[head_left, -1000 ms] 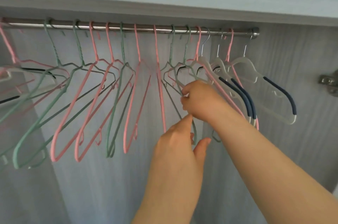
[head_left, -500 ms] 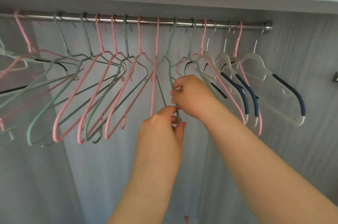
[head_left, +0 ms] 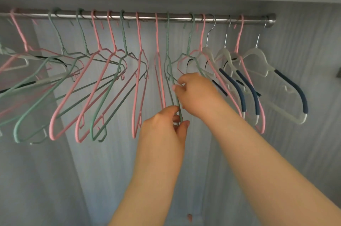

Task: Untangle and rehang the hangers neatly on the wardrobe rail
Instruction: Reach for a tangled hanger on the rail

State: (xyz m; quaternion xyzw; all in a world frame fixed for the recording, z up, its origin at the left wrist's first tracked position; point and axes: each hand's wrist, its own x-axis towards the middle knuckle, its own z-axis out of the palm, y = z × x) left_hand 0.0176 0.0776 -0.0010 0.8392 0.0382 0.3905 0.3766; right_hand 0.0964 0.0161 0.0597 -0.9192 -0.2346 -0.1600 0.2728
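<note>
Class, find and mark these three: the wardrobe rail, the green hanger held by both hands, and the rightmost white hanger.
wardrobe rail point(head_left: 179, 18): head view, bare stretch between hooks.
green hanger point(head_left: 167, 41): head view, twisted neck.
rightmost white hanger point(head_left: 298, 88): head view, navy shoulder pad.

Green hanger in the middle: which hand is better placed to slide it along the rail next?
Probably the right hand: it grips the green hanger higher up, nearer its neck and the rail, so it can steer the hook. The left hand pinches the lower end, better suited to steadying.
</note>
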